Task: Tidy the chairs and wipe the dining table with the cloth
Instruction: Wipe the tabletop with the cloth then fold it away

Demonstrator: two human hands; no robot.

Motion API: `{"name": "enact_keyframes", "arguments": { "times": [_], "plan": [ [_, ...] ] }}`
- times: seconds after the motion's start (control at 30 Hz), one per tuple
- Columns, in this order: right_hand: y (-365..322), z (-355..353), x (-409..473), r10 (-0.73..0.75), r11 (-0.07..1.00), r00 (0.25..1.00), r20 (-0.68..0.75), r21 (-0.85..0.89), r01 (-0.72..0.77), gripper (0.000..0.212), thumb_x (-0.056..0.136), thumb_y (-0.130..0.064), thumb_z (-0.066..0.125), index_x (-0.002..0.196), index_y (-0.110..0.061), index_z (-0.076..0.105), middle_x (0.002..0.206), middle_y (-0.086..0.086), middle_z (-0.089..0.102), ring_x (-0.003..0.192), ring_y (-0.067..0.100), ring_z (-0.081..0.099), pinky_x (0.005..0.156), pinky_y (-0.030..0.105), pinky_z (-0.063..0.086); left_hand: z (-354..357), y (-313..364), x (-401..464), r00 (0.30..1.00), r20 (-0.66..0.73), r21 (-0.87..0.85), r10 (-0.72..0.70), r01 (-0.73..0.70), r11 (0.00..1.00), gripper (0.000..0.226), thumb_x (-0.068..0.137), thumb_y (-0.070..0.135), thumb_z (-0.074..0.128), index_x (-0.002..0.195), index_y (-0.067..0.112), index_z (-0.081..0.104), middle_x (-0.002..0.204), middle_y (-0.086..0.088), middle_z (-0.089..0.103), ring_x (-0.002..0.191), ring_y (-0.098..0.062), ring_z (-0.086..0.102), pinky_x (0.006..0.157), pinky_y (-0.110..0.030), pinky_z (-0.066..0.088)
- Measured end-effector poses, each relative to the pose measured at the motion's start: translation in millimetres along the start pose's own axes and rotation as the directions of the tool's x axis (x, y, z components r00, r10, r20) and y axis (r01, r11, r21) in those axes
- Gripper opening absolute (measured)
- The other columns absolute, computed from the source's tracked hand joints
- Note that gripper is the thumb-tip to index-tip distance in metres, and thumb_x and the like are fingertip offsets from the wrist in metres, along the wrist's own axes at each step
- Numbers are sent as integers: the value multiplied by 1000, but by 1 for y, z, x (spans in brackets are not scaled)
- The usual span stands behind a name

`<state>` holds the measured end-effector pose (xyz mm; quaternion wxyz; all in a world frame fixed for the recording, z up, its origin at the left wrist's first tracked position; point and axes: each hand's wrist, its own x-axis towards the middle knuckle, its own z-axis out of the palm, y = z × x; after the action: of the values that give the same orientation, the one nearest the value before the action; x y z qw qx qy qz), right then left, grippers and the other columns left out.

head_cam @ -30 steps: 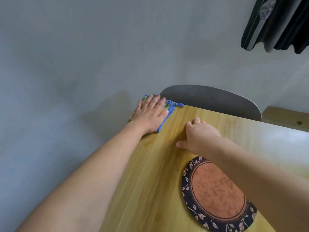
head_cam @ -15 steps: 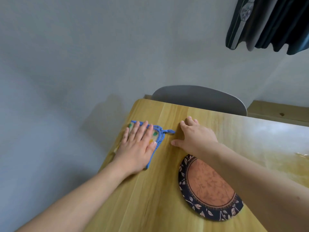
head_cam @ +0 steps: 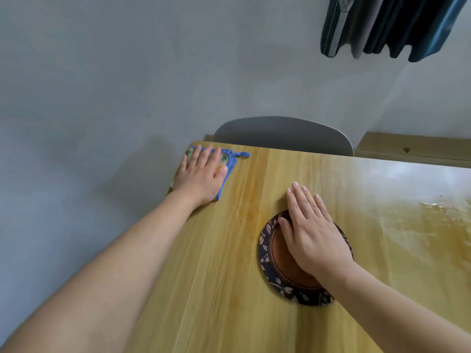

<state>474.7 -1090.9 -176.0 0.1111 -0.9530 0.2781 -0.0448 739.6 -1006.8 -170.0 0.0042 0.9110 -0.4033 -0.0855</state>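
Observation:
A wooden dining table [head_cam: 229, 263] fills the lower right of the head view. At its far left corner lies a cloth [head_cam: 231, 160] with a blue crocheted edge, mostly covered by my left hand [head_cam: 201, 175], which presses flat on it with fingers spread. My right hand [head_cam: 312, 233] rests palm down on a round mat [head_cam: 267, 253] with a dark leaf-patterned border and an orange middle; its thumb touches the mat's far left rim. A grey chair back [head_cam: 280, 133] stands tucked against the table's far edge.
A grey wall runs close along the table's left side and behind the chair. Dark clothes [head_cam: 387, 24] hang at the top right. A wooden ledge [head_cam: 418, 146] sits behind the table on the right. A wet, glossy patch [head_cam: 433, 212] shows on the table's right part.
My left hand slid the cloth back along the left edge and then out again to the far corner. My right hand moved from the bare wood onto the round mat.

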Motion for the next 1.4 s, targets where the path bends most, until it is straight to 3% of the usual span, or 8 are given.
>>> {"name": "enact_keyframes", "arguments": {
  "times": [0.2,0.47,0.63,0.8,0.93,1.13,1.3,1.4],
  "plan": [
    [3,4,0,30,999,1000,-1,-10,-30,64,101,-50,11,154,-15,5,161,0,-6,147,11,-15,121,35,-3,3,2,19,1000,-20,-37,-3,2,999,59,102,49,15,156,28,2,163,6,-5,149,-16,-10,120,-44,-7],
    [1,5,-1,51,999,999,-11,10,-51,61,102,-45,7,154,-13,6,161,2,-5,147,13,-15,120,35,-5,28,9,-123,999,46,11,0,-1,1000,74,84,57,-13,151,28,-18,156,8,-28,143,-16,-30,116,-42,-20],
    [3,4,1,55,998,998,-20,6,-55,61,101,-44,9,154,-13,7,161,2,-3,147,13,-13,120,35,-5,14,32,-38,1000,-3,-24,-15,15,1000,60,100,48,9,154,28,-7,162,5,-14,147,-18,-19,118,-47,-13],
    [3,6,2,60,998,998,-29,-14,-61,63,100,-46,8,154,-13,7,161,3,-3,147,13,-12,121,36,-3,7,55,24,1000,0,-43,-13,13,999,59,101,46,10,155,28,-1,163,4,-8,148,-19,-15,119,-48,-11],
    [3,8,0,57,998,998,-22,-14,-57,63,100,-46,9,154,-12,7,161,3,-2,147,14,-11,120,36,-3,19,45,-30,999,-8,-64,40,-41,997,59,101,48,9,155,28,-4,163,4,-12,148,-17,-18,118,-44,-14],
    [2,6,1,63,998,998,-11,-17,-63,63,101,-45,9,154,-12,6,161,4,-3,148,15,-11,120,37,-3,29,41,-137,996,61,-3,70,-70,998,71,85,56,-13,151,30,-19,158,7,-26,142,-15,-32,115,-42,-22],
    [0,4,3,74,997,997,-25,-15,-74,64,100,-45,10,154,-10,7,161,5,-1,148,16,-10,121,38,-3,20,65,-79,999,32,-46,-32,33,998,60,101,47,9,154,27,-12,161,3,-18,146,-19,-25,117,-48,-17],
    [3,6,2,83,996,996,-22,-21,-84,65,99,-46,10,154,-11,7,161,5,-1,148,16,-10,121,37,-3,12,91,-18,994,63,-101,-88,94,990,59,101,46,9,154,27,-8,162,2,-14,147,-22,-21,117,-52,-14]
  ]
}}
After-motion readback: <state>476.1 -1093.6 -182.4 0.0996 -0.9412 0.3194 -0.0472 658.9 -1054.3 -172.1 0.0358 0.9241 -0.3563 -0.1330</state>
